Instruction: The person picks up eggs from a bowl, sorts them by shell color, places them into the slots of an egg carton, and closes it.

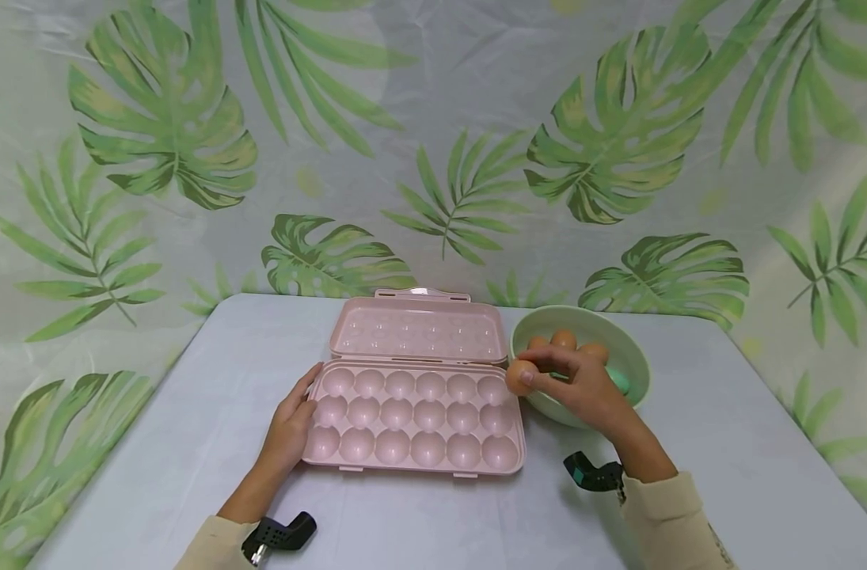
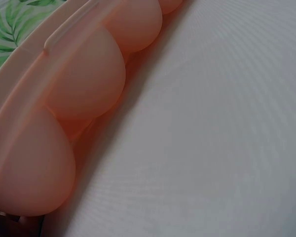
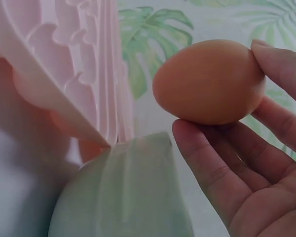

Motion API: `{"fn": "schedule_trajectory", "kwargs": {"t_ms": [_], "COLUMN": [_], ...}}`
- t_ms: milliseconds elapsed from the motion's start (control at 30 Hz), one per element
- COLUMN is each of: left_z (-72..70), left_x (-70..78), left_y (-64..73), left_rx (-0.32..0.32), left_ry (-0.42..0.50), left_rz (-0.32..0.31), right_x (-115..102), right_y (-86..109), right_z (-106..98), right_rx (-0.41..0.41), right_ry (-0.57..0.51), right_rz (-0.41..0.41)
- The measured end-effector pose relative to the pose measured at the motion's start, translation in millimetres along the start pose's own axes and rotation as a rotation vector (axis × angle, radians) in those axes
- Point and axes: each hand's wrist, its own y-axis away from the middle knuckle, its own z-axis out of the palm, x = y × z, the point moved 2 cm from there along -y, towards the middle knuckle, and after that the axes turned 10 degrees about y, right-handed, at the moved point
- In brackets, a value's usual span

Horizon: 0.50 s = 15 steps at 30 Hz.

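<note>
A brown egg is pinched between the thumb and fingers of my right hand, above the right edge of a pink egg tray. The right wrist view shows the egg held at one end by the fingertips. The tray lies with its lid folded back and no eggs in its round hollows. My left hand grips the tray's left edge. In the left wrist view the tray's rounded underside fills the left, and that hand is mostly hidden.
Behind the right hand stands a light green bowl, close against the tray's right side. Inside it are brown eggs and a green egg. A leaf-patterned cloth hangs behind the white table.
</note>
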Motion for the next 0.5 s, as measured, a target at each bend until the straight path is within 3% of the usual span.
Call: {"fn": "schedule_trajectory", "kwargs": {"t_ms": [500], "left_z": [0.4], "left_x": [-0.2], "left_y": [-1.3], "left_rx": [0.020], "left_ry": [-0.002], "left_rz": [-0.018], "right_x": [-12], "right_y": [2.5], "right_z": [16], "right_rx": [-0.043], "right_ry": [-0.001], "right_rz": [-0.010]}}
